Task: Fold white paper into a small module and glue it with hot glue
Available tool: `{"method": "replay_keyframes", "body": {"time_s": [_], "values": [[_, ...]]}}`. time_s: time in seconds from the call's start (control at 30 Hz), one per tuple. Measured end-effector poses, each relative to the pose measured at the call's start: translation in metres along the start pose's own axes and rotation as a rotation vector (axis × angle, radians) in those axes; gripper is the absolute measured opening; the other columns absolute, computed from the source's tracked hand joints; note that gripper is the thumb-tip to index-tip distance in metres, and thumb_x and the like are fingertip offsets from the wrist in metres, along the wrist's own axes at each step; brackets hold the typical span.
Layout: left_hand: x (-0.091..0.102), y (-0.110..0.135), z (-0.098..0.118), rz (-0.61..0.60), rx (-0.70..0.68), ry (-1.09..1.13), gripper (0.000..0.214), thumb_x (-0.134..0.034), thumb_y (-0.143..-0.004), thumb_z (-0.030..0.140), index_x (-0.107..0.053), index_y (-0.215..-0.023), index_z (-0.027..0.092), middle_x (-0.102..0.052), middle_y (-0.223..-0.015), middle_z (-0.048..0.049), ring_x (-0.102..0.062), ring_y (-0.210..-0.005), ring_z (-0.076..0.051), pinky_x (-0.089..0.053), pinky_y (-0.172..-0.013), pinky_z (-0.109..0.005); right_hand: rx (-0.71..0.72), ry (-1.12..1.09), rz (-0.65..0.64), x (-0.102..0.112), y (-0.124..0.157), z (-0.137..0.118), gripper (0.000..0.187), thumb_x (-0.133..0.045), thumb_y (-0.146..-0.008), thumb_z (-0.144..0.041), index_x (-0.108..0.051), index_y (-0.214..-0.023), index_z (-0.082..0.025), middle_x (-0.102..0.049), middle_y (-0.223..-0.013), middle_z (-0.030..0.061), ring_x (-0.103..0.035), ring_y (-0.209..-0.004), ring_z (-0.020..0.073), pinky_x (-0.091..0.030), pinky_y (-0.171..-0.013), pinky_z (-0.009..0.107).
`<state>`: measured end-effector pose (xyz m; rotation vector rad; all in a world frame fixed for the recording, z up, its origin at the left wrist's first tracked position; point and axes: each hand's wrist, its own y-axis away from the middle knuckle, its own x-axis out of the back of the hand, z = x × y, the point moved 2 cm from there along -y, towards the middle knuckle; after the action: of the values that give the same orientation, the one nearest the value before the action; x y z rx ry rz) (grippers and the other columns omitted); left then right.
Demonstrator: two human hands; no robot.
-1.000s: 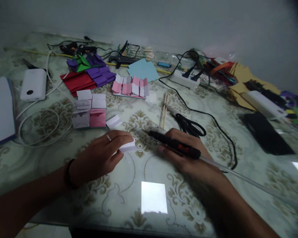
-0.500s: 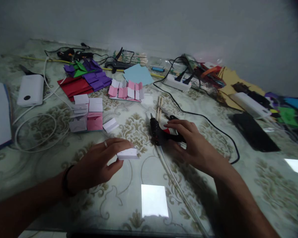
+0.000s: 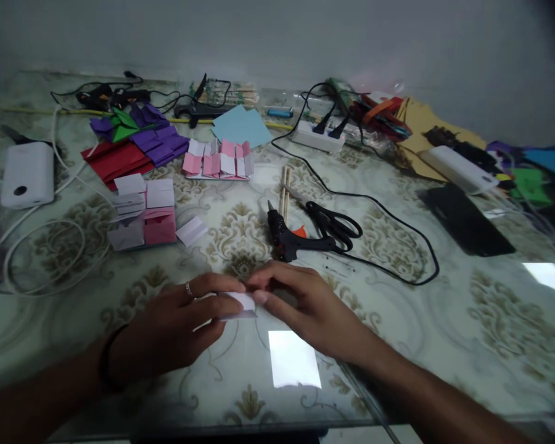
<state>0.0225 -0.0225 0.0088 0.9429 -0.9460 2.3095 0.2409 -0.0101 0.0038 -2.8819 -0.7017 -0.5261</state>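
A small folded piece of white paper [image 3: 246, 302] is held between both hands, low over the table. My left hand [image 3: 173, 324], with a ring on one finger, is closed on its left part. The fingers of my right hand [image 3: 308, 302] are pinched at its right end. Beyond them a black hot glue gun [image 3: 285, 237] with an orange trigger lies on its side. Black-handled scissors [image 3: 335, 225] and thin wooden sticks [image 3: 285, 200] lie just behind it. Another folded white paper piece [image 3: 192, 231] rests alone to the left.
Pink and white folded papers stand on two cards, a nearer one [image 3: 161, 228] and a farther one [image 3: 219, 161]. Behind are red paper [image 3: 115, 159], purple paper [image 3: 161, 145] and a power strip [image 3: 318, 137]. A black phone [image 3: 472, 222] lies right; a white power bank [image 3: 28, 176] lies left.
My right hand has let go of the glue gun, which now lies on the table, and has come over to the white paper. The view has shifted slightly right.
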Motion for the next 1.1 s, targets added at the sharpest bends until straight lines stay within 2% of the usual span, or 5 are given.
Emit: {"method": "replay_keyframes", "body": {"time_s": [0.17,0.37,0.5,0.73,1.1], "values": [[0.000,0.002,0.002,-0.031,-0.015,0.048,0.032,-0.056,-0.092,0.001,-0.062,-0.116,0.022,-0.073,-0.120,-0.0066,-0.074,-0.107,-0.015,-0.063,-0.092,-0.022,-0.133,-0.117,-0.114,-0.006,0.004,0.001,0.019,-0.070,-0.098,-0.033,-0.066,-0.087,-0.018,-0.064,-0.077,-0.0024,-0.057,-0.071,0.0118,-0.047,-0.066,0.022],[0.007,0.002,-0.003,-0.146,0.038,0.279,0.033,-0.056,-0.101,0.036,-0.059,-0.131,0.022,-0.067,-0.131,-0.0108,-0.068,-0.118,-0.024,-0.060,-0.097,-0.033,-0.113,-0.049,-0.140,-0.004,0.002,0.006,0.020,-0.069,-0.099,-0.030,-0.067,-0.084,-0.017,-0.061,-0.074,-0.0035,-0.054,-0.068,0.0101,-0.042,-0.063,0.021],[0.005,-0.003,-0.009,-0.178,0.117,0.296,0.031,-0.039,-0.106,0.024,-0.060,-0.129,0.023,-0.072,-0.118,-0.0067,-0.069,-0.108,-0.021,-0.056,-0.093,-0.033,0.003,0.128,-0.126,-0.004,0.003,0.010,0.016,-0.067,-0.100,-0.026,-0.067,-0.087,-0.017,-0.061,-0.075,-0.0029,-0.055,-0.066,0.0106,-0.042,-0.063,0.022],[-0.014,-0.002,-0.021,-0.225,0.097,0.062,0.009,-0.060,-0.098,0.016,-0.068,-0.095,0.020,-0.068,-0.094,-0.0033,-0.062,-0.090,-0.019,-0.050,-0.088,-0.035,0.186,0.353,-0.148,-0.011,0.005,0.017,0.008,-0.064,-0.101,-0.018,-0.064,-0.093,-0.016,-0.065,-0.083,0.0018,-0.061,-0.073,0.0153,-0.044,-0.068,0.025],[-0.023,0.000,-0.020,-0.260,0.044,-0.049,0.012,-0.060,-0.094,0.009,-0.066,-0.086,0.016,-0.067,-0.087,-0.0034,-0.057,-0.085,-0.020,-0.046,-0.083,-0.034,0.307,0.551,-0.143,-0.028,0.003,0.020,0.013,-0.063,-0.101,-0.022,-0.068,-0.093,-0.013,-0.066,-0.086,0.0059,-0.062,-0.074,0.0198,-0.045,-0.066,0.030]]}}
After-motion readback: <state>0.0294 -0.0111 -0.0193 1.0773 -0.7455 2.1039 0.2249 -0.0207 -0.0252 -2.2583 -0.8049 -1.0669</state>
